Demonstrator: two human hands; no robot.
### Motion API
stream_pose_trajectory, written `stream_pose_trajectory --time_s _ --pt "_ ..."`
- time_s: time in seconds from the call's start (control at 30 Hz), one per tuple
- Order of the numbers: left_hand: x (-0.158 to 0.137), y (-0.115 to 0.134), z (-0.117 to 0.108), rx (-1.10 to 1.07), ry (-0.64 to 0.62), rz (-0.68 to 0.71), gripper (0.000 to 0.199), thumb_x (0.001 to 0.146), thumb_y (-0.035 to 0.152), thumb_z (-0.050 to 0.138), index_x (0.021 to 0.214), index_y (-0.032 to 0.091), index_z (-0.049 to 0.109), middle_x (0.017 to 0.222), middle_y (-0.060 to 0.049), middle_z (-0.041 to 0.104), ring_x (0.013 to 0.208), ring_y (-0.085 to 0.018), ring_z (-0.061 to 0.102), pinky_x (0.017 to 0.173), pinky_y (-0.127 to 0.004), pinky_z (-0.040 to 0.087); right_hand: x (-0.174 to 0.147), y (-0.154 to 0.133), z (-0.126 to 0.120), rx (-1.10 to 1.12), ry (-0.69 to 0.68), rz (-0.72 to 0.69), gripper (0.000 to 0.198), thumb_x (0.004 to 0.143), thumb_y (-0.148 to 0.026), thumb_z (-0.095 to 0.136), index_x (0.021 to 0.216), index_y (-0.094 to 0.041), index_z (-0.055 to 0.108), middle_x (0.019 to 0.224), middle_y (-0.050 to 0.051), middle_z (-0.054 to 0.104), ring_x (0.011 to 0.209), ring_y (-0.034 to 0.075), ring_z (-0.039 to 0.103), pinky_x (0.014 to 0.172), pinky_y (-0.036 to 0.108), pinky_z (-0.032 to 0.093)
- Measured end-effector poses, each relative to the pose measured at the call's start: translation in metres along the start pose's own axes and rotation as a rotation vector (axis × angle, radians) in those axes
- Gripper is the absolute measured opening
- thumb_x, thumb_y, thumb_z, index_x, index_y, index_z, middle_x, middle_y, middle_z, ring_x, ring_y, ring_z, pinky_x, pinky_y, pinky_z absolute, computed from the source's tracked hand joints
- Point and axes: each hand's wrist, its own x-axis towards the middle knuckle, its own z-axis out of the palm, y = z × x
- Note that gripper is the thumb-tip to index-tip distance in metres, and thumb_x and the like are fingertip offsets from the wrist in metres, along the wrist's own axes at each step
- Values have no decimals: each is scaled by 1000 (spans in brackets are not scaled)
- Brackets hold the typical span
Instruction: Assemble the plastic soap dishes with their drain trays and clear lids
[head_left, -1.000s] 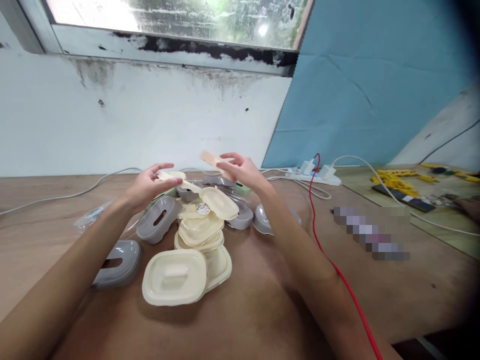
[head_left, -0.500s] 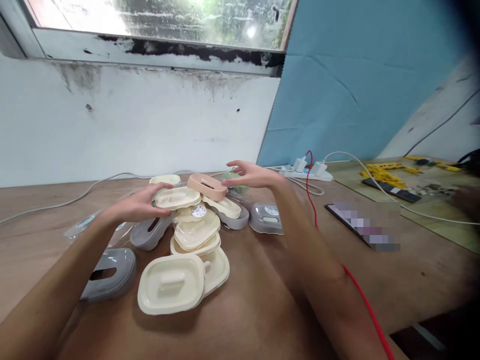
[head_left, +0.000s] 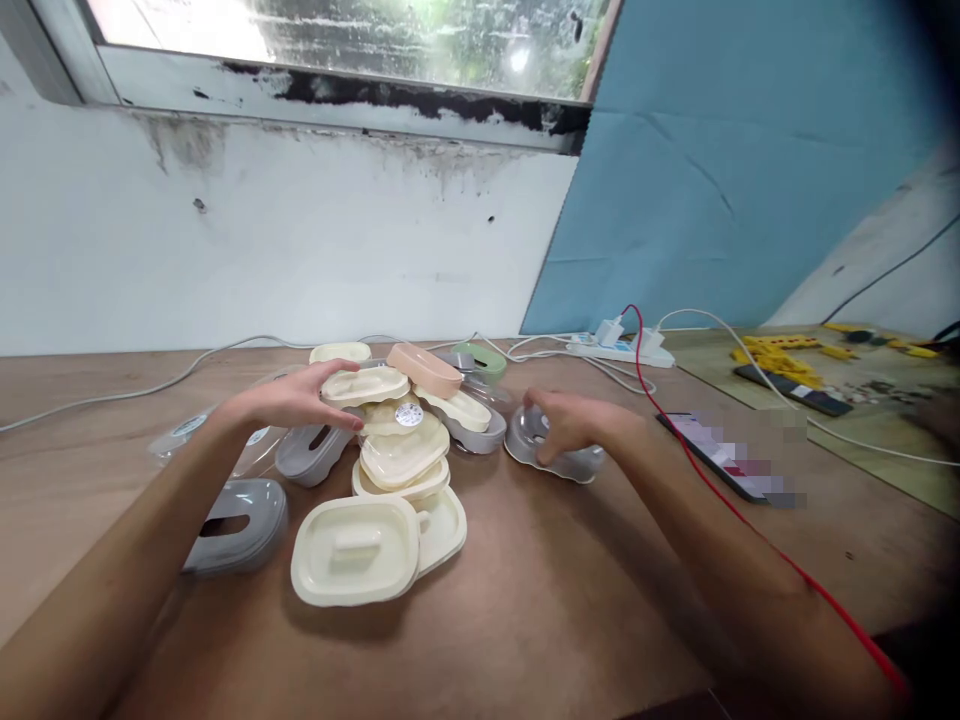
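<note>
Beside a heap of plastic pieces, my left hand (head_left: pixel 311 393) curves around the left end of a cream oval tray (head_left: pixel 371 384), thumb and fingers apart; whether it presses on the tray is hard to see. Over to the right, my right hand (head_left: pixel 566 422) has its thumb and fingers closed around a grey plastic case (head_left: pixel 585 463) with a clear cover, which rests on the table. A pink slotted case (head_left: pixel 426 368) tops the heap. Below it sit a cream piece with a round sticker (head_left: pixel 409 414), more cream trays (head_left: pixel 405 450) and a cream lid with a raised bar (head_left: pixel 319 550).
Grey slotted cases (head_left: pixel 259 520) lie at the left, near clear covers (head_left: pixel 187 426). A green piece (head_left: pixel 487 361) is behind the heap. A power strip (head_left: pixel 660 355), a red cable (head_left: pixel 739 510) and a phone (head_left: pixel 694 440) occupy the right. Yellow pieces (head_left: pixel 780 362) lie beyond.
My right hand has come down from above the pink case, rightward onto the grey case. My left hand stays at the cream tray. The view has shifted slightly.
</note>
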Motion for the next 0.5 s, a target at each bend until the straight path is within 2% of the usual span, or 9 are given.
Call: stream_pose_trajectory --time_s 0.1,0.17,0.27,0.33,0.4,0.5 --pt "-2 5 -1 -61 92 13 100 58 64 93 147 28 65 157 -15 62 142 -45 58 112 -49 50 -13 -3 -25 55 33 -33 70 62 -36 90 128 -30 66 115 12 78 98 39 76 68 44 58" --pt "-4 14 1 -125 167 87 94 59 59 95 143 30 67 158 -13 61 147 -43 54 118 -50 46 -25 -13 -45 109 84 -82 70 69 -44 87 133 -31 63 115 9 77 99 35 75 73 43 59" --pt "-10 35 12 -416 151 282 85 66 50 95 144 30 66 156 -11 62 150 -38 53 121 -47 45 -42 -48 -65 335 173 -326 71 74 -56 86 137 -32 66 113 8 76 97 32 74 78 43 60" --pt "-14 51 23 -669 79 346 82 70 51 93 144 29 65 148 -12 68 142 -37 61 113 -44 54 -47 -78 -68 422 288 -491 82 67 -58 94 140 -32 68 114 8 74 99 32 73 82 43 60" --pt "-17 60 31 -819 49 354 77 75 60 90 141 28 67 138 -12 74 130 -37 70 103 -43 61 -46 -105 -66 481 342 -597 90 61 -60 99 141 -30 70 115 8 73 100 32 72 85 43 59" --pt "-14 54 33 -904 72 375 73 79 70 85 135 26 71 124 -10 79 118 -37 75 96 -43 63 -34 -126 -62 629 341 -664 82 64 -64 97 134 -27 75 110 7 73 92 29 72 77 39 58"
